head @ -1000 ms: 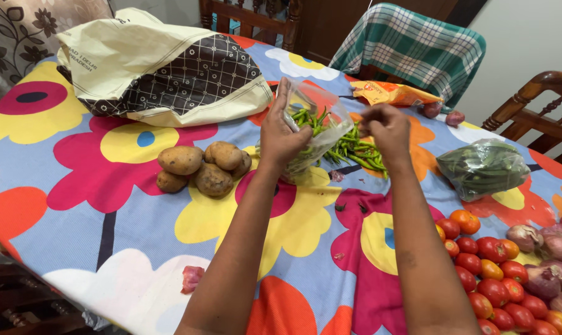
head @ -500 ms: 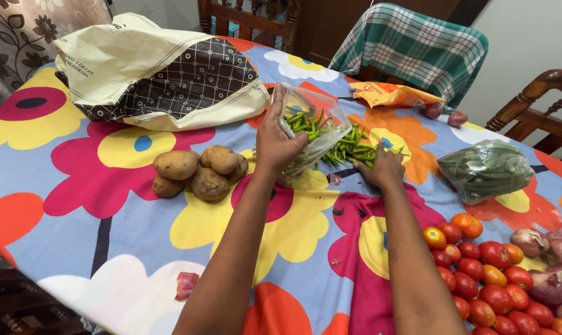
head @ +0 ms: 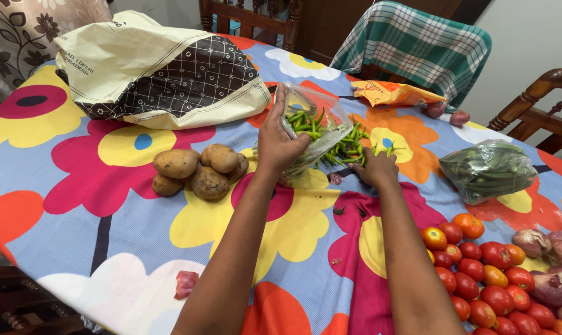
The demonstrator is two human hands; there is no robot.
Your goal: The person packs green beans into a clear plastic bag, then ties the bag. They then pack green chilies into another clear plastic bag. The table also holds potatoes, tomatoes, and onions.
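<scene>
Right hand: now down on the cloth over the loose chillies, where a second ago it was raised and closed above them; half a second ago it lay slightly farther right, so it has slid toward the bag. Judged from this: a fresh pickup of chillies is in hand, with many already bagged and a small heap left out. Fingers curled loosely together over the near edge of the heap, touching it; whether any chilli is actually pinched cannot be told. Left hand: unchanged, upright, thumb and fingers clamped on the rim of the clear bag, holding its mouth open toward the heap; the bag rests on the table just at 9 o'clock of the loose chillies. Potatoes at 9 o'clock of the left hand, near. Large paper bag at 11 o'clock. Green bean bag at 3 o'clock of the right hand, well apart. Tomatoes and onions at 4 to 5 o'clock.
</scene>
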